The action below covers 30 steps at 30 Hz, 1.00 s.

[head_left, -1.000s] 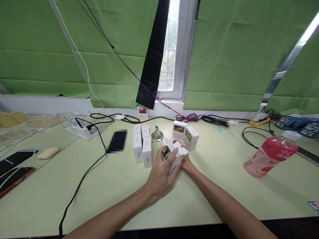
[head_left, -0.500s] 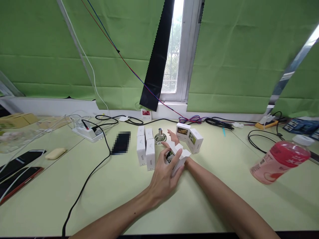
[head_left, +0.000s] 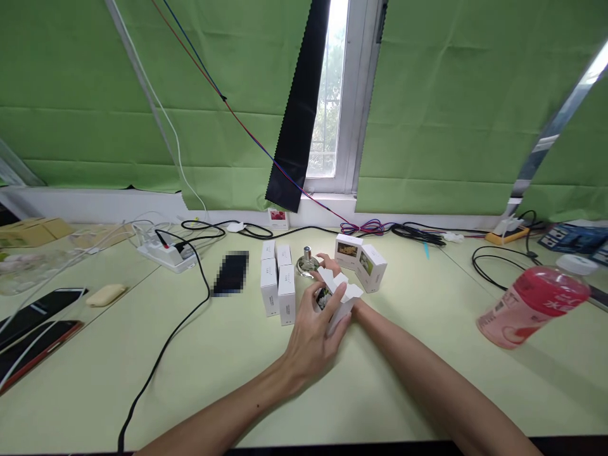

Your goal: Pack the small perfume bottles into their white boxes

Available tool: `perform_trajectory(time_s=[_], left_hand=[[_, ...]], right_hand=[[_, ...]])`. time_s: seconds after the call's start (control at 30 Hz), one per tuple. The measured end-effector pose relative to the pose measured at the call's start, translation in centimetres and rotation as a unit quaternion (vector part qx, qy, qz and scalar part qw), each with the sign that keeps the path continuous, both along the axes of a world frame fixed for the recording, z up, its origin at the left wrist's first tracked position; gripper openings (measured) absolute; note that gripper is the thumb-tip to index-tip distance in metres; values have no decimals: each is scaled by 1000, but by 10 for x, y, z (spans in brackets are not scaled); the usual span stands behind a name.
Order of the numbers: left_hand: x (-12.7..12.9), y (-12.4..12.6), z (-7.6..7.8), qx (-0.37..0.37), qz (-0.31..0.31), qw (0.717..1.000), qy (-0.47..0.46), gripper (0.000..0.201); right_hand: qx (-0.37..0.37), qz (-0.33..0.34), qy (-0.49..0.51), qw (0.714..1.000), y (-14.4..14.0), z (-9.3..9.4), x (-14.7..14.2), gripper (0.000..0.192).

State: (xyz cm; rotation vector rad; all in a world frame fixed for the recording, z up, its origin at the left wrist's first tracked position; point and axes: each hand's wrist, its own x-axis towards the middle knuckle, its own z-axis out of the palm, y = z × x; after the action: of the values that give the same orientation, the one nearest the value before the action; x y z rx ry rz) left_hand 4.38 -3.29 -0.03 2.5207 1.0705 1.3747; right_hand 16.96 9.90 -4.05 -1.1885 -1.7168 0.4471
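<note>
Head view: left hand (head_left: 311,339) clasps open box (head_left: 338,299); right hand (head_left: 327,261) fingers touch bottle (head_left: 307,261) beyond.

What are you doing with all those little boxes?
A person sits at a green table. The left hand holds a small white box with its top flaps open. The right hand reaches past it to a little glass bottle standing on the table, fingers at the bottle. Four closed white boxes stand to the left, and two more boxes to the right. A pink bottle stands farther right.
</note>
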Motion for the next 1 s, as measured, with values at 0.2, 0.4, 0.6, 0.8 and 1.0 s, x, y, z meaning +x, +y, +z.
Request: perform_trajectory(time_s=[0.2, 0.4, 0.6, 0.8, 1.0], left_hand=[[-1, 1, 0, 5, 1, 1000, 8, 71], [-2, 5, -1, 25, 7, 999, 31, 72], [-1, 4, 1, 21, 20, 999, 26, 70], [-1, 7, 0, 12, 24, 999, 28, 70], [-2, 7, 0, 1, 25, 999, 32, 71]], right_hand=[[29, -29, -17, 999, -25, -2, 17, 36], [15, -62, -52, 997, -67, 9, 40, 48], [16, -92, -83, 992, -79, 12, 46, 58], [-3, -79, -89, 993, -80, 18, 41, 69], [-1, -93, -107, 990, -83, 21, 40, 65]])
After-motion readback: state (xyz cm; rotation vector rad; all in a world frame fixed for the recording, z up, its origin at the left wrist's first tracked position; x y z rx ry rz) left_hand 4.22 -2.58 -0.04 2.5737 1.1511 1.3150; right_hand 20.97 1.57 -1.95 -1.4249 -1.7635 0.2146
